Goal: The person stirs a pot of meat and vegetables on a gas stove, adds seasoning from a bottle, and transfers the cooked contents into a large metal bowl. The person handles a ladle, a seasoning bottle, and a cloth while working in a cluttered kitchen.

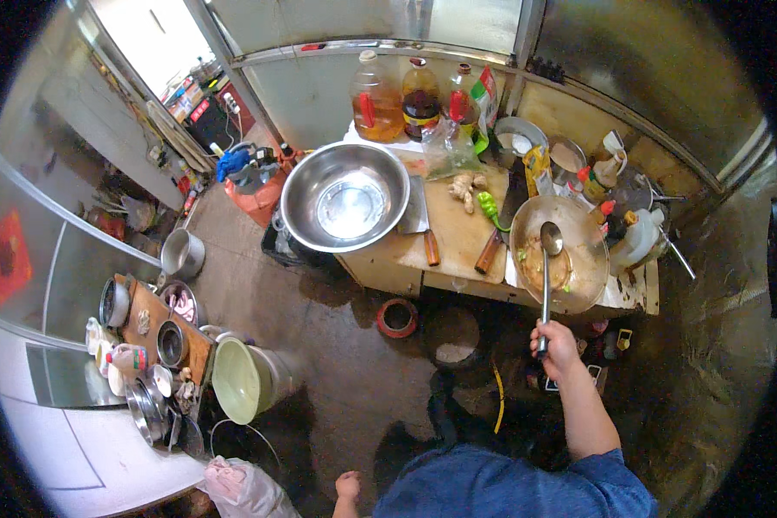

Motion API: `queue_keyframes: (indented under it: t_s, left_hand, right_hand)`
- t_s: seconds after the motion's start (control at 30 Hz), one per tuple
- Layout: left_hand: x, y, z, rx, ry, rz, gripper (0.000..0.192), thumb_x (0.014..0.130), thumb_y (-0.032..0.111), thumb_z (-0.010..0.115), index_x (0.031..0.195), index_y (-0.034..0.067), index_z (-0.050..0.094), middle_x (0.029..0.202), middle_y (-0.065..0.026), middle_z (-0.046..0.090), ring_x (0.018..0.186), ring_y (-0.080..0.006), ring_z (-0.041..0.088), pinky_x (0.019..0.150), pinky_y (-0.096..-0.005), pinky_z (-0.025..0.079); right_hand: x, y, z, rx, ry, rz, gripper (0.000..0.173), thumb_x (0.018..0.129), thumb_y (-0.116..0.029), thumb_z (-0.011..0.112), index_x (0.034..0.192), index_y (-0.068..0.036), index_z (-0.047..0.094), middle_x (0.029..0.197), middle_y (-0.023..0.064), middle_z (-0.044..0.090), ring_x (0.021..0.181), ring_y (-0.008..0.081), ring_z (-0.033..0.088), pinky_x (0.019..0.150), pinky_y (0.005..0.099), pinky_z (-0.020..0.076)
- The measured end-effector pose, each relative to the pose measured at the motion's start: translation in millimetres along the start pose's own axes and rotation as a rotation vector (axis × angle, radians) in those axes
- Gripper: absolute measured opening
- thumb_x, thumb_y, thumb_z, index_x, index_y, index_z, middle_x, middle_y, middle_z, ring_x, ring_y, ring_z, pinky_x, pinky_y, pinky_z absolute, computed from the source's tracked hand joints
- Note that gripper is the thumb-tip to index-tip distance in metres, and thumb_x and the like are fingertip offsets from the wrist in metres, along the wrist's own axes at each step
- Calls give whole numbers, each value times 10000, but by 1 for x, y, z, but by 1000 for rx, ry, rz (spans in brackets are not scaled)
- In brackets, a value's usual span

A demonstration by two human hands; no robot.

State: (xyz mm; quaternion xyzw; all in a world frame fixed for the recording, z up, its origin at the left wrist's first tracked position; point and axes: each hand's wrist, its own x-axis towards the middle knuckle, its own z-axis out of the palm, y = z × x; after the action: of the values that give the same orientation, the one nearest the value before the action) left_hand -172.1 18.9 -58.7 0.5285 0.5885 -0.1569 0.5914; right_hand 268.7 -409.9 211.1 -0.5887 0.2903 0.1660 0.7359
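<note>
My right hand (555,349) is closed around the handle of a metal ladle (551,238), whose bowl rests over a wide shallow pan (586,272) with brownish residue and green bits in it. Low at the bottom of the view, my left hand (348,485) hangs above the floor with its fingers curled; whether they are fully closed is hard to tell, and nothing shows in it. Left of the pan, a cutting board (456,249) bears two cleavers with wooden handles (432,248), a piece of ginger (467,189) and a green pepper (487,206). A large steel basin (345,197) stands at the table's left end.
Oil and sauce bottles (377,97) line the back of the table; more bottles (644,233) crowd its right end. On the floor are a red-rimmed pot (397,318) and a green basin (236,381). Pots and a wooden board (149,311) occupy the left side, near a plastic bag (246,489).
</note>
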Motion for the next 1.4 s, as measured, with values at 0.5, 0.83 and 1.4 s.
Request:
queue_keyframes:
  t_s: [0.5, 0.83, 1.4]
  left_hand:
    - [-25, 16, -13, 615, 68, 310, 199, 839, 197, 605, 982, 77, 674, 804, -131, 652, 727, -276, 593, 680, -378, 484]
    - [-44, 75, 20, 618, 108, 225, 166, 849, 187, 602, 956, 95, 690, 824, -124, 654, 718, -269, 579, 670, -375, 483]
    - [-32, 106, 33, 583, 49, 234, 151, 854, 180, 610, 933, 82, 692, 800, -100, 647, 670, -224, 561, 614, -339, 471]
  right_hand:
    - [231, -182, -66, -791, 673, -612, 439, 797, -256, 664, 1137, 0, 555, 1031, 183, 644, 966, 317, 615, 837, 385, 476]
    - [330, -234, -74, -963, 535, -341, 671, 627, -378, 802, 1169, -53, 578, 1150, 159, 629, 1095, 324, 583, 934, 382, 453]
    - [352, -259, -95, -892, 709, -439, 601, 641, -436, 761, 1055, -15, 645, 1048, 168, 669, 950, 282, 645, 823, 366, 488]
